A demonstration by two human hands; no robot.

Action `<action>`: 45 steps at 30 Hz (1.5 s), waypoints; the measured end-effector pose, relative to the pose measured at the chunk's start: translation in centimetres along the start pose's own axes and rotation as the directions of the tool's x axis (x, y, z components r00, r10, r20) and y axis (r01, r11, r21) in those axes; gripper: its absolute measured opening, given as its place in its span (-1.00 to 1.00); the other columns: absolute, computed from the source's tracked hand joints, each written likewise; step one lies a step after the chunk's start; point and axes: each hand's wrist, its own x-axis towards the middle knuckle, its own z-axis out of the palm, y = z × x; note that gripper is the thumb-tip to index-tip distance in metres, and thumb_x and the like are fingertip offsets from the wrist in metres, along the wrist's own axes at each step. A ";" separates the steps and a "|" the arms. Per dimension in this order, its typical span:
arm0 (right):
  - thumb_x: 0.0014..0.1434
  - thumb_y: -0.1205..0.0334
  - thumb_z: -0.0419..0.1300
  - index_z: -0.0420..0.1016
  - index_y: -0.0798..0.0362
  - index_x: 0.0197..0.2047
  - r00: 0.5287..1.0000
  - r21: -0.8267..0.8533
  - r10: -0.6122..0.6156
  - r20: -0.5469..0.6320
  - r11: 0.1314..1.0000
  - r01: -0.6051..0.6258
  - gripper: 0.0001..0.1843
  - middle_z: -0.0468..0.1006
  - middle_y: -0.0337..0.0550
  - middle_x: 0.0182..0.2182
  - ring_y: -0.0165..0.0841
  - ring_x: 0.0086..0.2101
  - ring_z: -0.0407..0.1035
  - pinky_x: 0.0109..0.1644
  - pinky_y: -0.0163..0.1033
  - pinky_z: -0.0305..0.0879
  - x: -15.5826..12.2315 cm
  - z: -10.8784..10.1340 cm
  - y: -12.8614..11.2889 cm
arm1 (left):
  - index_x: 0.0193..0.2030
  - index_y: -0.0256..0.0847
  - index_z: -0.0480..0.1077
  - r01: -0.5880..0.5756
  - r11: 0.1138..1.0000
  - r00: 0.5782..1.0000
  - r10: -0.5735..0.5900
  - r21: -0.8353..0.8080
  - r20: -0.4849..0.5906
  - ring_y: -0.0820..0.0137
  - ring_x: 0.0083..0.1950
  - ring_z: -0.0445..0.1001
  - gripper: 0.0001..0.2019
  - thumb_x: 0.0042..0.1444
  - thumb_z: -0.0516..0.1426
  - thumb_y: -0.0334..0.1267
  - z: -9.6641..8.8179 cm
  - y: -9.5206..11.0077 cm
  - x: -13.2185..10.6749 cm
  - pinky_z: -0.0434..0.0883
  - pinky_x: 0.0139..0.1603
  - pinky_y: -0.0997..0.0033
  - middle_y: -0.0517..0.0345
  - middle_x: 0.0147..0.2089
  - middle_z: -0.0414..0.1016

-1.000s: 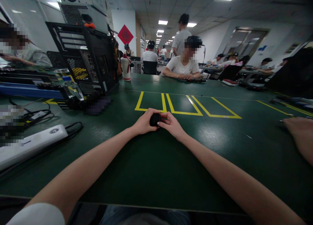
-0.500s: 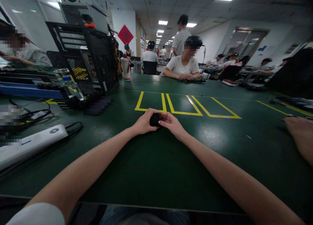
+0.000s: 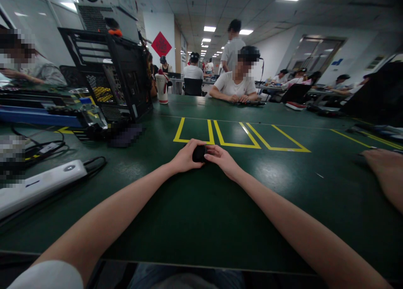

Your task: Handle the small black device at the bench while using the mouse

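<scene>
A small black rounded object (image 3: 198, 154) is between my two hands, above or on the green table (image 3: 195, 222); its exact kind does not show. My left hand (image 3: 185, 157) wraps round its left side, with the thumb along the near edge and the fingers over the far side. From the right, my right hand (image 3: 222, 160) holds it with the thumb and fingertips. The hands partly cover the object. Just beyond them lie yellow tape outlines (image 3: 241, 146) on the tabletop.
At the left stand an open black computer case (image 3: 116, 77), a white power strip (image 3: 44, 188) with cables, and a clear bottle (image 3: 92, 113). A cup (image 3: 162, 89) stands farther back. Another person's hand (image 3: 385, 173) rests at the right edge; a co-worker (image 3: 236, 85) sits opposite.
My hands and the black object stay almost in place. The other person's hand at the right edge has shifted slightly to the left.
</scene>
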 end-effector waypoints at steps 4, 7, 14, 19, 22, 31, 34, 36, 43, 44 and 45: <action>-0.13 0.26 0.27 0.27 -0.02 -0.17 0.998 0.063 0.002 0.062 0.998 -0.005 -0.59 0.43 -0.20 -0.24 -0.35 -0.16 0.34 0.02 -0.06 0.21 -0.1 -0.1 -0.3 | 0.01 -0.11 0.10 -0.006 1.000 1.000 0.006 0.000 -0.011 0.28 -0.02 0.28 -0.41 -0.21 0.21 -0.34 0.1 0.0 0.0 0.29 -0.04 0.22 0.11 -0.05 0.22; -0.09 0.18 0.24 0.29 -0.02 -0.19 0.999 0.037 -0.004 0.032 0.999 0.003 -0.64 0.44 -0.19 -0.24 -0.33 -0.15 0.34 0.02 -0.05 0.19 -0.1 0.0 -0.4 | 0.01 -0.09 0.10 0.009 1.000 1.000 -0.009 0.002 -0.007 0.27 -0.01 0.27 -0.41 -0.21 0.21 -0.34 0.1 0.1 0.1 0.28 -0.02 0.19 0.12 -0.04 0.22; -0.07 0.14 0.23 0.29 -0.02 -0.14 1.000 -0.005 0.015 -0.013 1.000 -0.015 -0.62 0.43 -0.17 -0.22 -0.33 -0.16 0.33 0.01 -0.04 0.20 0.2 0.0 -0.1 | 0.00 -0.10 0.11 0.008 1.000 1.000 -0.008 0.004 -0.002 0.28 -0.03 0.28 -0.43 -0.20 0.21 -0.32 0.0 0.1 0.1 0.30 -0.04 0.23 0.12 -0.05 0.21; -0.08 0.19 0.23 0.31 0.00 -0.13 1.000 -0.016 0.016 0.019 1.000 -0.015 -0.61 0.41 -0.16 -0.18 -0.33 -0.11 0.29 0.05 -0.04 0.16 0.2 -0.1 -0.3 | 0.01 -0.11 0.09 0.002 1.000 1.000 -0.002 0.007 -0.001 0.29 -0.02 0.27 -0.42 -0.20 0.20 -0.33 0.1 0.0 0.0 0.30 -0.04 0.24 0.12 -0.05 0.21; -0.14 0.26 0.28 0.28 -0.01 -0.17 0.999 0.027 0.001 0.053 1.000 -0.003 -0.58 0.41 -0.19 -0.21 -0.34 -0.13 0.31 0.02 -0.06 0.19 0.0 -0.1 -0.5 | 0.01 -0.10 0.09 -0.009 1.000 1.000 0.009 0.007 -0.005 0.29 -0.02 0.27 -0.42 -0.20 0.20 -0.36 0.1 0.1 0.0 0.29 -0.03 0.24 0.12 -0.05 0.21; -0.06 0.16 0.23 0.30 -0.02 -0.20 1.000 0.003 -0.023 0.008 1.000 0.023 -0.68 0.41 -0.19 -0.21 -0.33 -0.12 0.30 0.00 -0.08 0.19 0.1 0.0 -0.2 | 0.01 -0.12 0.10 -0.012 1.000 1.000 0.012 0.008 -0.001 0.30 -0.03 0.28 -0.43 -0.18 0.20 -0.31 0.0 0.0 0.0 0.30 -0.06 0.26 0.11 -0.05 0.21; -0.07 0.15 0.24 0.30 -0.01 -0.14 1.000 0.001 -0.009 0.000 1.000 0.009 -0.61 0.42 -0.17 -0.21 -0.32 -0.13 0.30 0.02 -0.06 0.17 0.3 0.0 0.1 | 0.01 -0.12 0.09 -0.023 1.000 1.000 0.023 0.010 -0.010 0.30 -0.02 0.27 -0.42 -0.19 0.21 -0.33 0.1 -0.1 0.1 0.29 -0.03 0.25 0.11 -0.05 0.21; -0.07 0.15 0.23 0.30 -0.01 -0.10 1.000 -0.006 0.002 0.007 1.000 -0.002 -0.59 0.42 -0.15 -0.20 -0.32 -0.12 0.30 0.04 -0.04 0.14 0.4 -0.1 0.2 | 0.02 -0.11 0.09 -0.020 1.000 1.000 0.020 0.013 -0.015 0.29 -0.02 0.27 -0.41 -0.20 0.21 -0.33 0.2 -0.2 0.1 0.28 -0.02 0.24 0.11 -0.05 0.21; -0.13 0.27 0.27 0.30 -0.02 -0.18 0.998 0.058 -0.023 0.067 0.998 0.019 -0.61 0.41 -0.20 -0.22 -0.33 -0.14 0.31 0.03 -0.06 0.17 0.1 0.0 -0.3 | 0.01 -0.11 0.09 -0.032 0.999 0.999 0.032 0.003 -0.016 0.30 -0.01 0.27 -0.41 -0.20 0.20 -0.36 0.2 -0.2 0.0 0.29 -0.02 0.25 0.11 -0.05 0.21; -0.14 0.28 0.28 0.29 -0.03 -0.19 0.997 0.070 -0.024 0.075 0.997 0.019 -0.60 0.41 -0.21 -0.23 -0.34 -0.15 0.31 0.02 -0.06 0.18 0.0 0.0 -0.4 | 0.01 -0.11 0.09 -0.034 0.999 0.999 0.034 0.002 -0.016 0.30 -0.01 0.27 -0.41 -0.20 0.20 -0.37 0.2 -0.2 0.0 0.28 -0.02 0.25 0.11 -0.05 0.21; -0.14 0.29 0.27 0.28 -0.03 -0.19 0.996 0.075 -0.026 0.081 0.997 0.020 -0.60 0.41 -0.21 -0.22 -0.34 -0.15 0.31 0.02 -0.06 0.18 0.0 0.1 -0.5 | 0.01 -0.11 0.09 -0.033 0.999 0.999 0.034 0.002 -0.014 0.30 -0.01 0.27 -0.41 -0.20 0.20 -0.36 0.2 -0.2 0.0 0.28 -0.02 0.25 0.12 -0.05 0.21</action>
